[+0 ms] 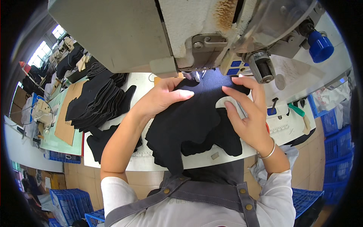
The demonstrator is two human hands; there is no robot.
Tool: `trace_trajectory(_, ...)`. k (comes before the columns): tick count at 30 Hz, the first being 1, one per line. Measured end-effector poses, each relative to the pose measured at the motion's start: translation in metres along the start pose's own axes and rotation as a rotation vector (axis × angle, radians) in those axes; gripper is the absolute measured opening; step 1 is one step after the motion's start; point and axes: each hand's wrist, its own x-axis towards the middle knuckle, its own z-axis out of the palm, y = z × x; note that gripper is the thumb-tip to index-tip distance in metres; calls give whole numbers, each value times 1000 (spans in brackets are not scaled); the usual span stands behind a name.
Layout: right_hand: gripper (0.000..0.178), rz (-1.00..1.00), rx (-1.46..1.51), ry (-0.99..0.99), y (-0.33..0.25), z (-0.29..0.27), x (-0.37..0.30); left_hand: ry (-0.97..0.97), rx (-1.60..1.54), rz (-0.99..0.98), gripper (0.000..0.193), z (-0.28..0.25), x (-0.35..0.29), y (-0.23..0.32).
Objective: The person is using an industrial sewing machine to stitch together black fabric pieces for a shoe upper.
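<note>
A black cloth piece (181, 117) lies on the white desk (141, 80), its far part beneath the needle area of a sewing machine (113, 34), where a lamp turns the fabric bluish. Its near end reaches the front edge of the desk, and layered edges show along its lower left side (how many layers, I cannot tell).

The two hands are apart from each other, one on either side of the needle area. The left hand (166, 96) rests on the cloth with its thumb extended and separate from the fingers, which lie close to the presser foot (194, 76). The right hand (247, 113) is spread, two fingertips touching the cloth and the thumb near a curved notch in its edge; a bracelet (267, 149) circles that wrist.

To the left, a stack of black cut pieces (100, 100) leans in overlapping layers, with more black cloth (100, 143) just below it. Right of the machine, a green-handled tool (297, 109) lies on the desk, and blue crates (338, 145) stand beyond, on the floor.
</note>
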Motion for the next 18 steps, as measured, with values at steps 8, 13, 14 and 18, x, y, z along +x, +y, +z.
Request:
trace_trajectory(8, 34, 28, 10, -79, -20, -6, -23, 90, -72, 9, 25, 4, 2, -3)
trace_trajectory(13, 53, 204, 360, -218, -34, -6, -35, 222, -111, 146, 24, 17, 3, -14)
trace_trajectory(14, 58, 220, 442, -235, -35, -4, -39, 218, -109, 145, 24, 23, 2, -13)
trace_trajectory(18, 57, 541, 634, -517, -52, -13, -40, 250, -191, 120, 24, 31, -6, -10)
